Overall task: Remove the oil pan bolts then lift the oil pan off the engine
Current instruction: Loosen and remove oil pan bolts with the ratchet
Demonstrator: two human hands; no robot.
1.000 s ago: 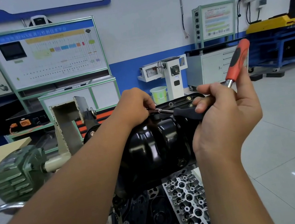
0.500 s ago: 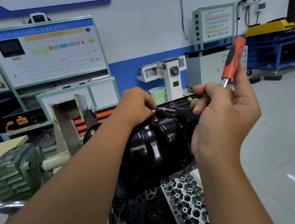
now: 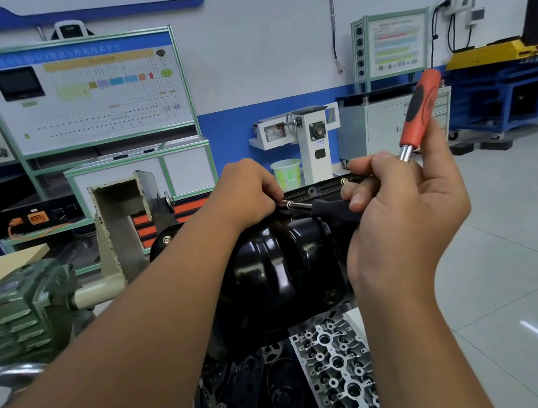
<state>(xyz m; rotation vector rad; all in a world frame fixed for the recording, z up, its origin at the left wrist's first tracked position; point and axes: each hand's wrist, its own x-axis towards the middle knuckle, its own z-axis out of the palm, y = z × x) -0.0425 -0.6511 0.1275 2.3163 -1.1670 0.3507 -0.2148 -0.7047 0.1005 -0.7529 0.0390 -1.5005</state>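
The glossy black oil pan [image 3: 283, 264] sits on top of the upturned engine [image 3: 336, 370], just in front of me. My right hand [image 3: 401, 219] is closed around a ratchet wrench whose red and black handle [image 3: 420, 110] sticks up and to the right. A black extension bar [image 3: 330, 207] runs left from that hand, ending in a metal tip [image 3: 290, 205]. My left hand [image 3: 248, 189] pinches that tip over the pan's far flange. What the tip sits on is hidden by my fingers. Two bolts [image 3: 311, 191] show on the flange behind the bar.
A green gearbox [image 3: 17, 315] and the cream engine-stand bracket [image 3: 122, 224] stand to the left of the engine. Behind are a training panel [image 3: 82, 91], a light green bucket [image 3: 287, 172], a white cabinet [image 3: 384, 125] and a blue cart [image 3: 514, 93]. Grey tiled floor lies to the right.
The red ratchet handle has tipped slightly left, toward upright. Both hands stay on the tool at the pan's far flange.
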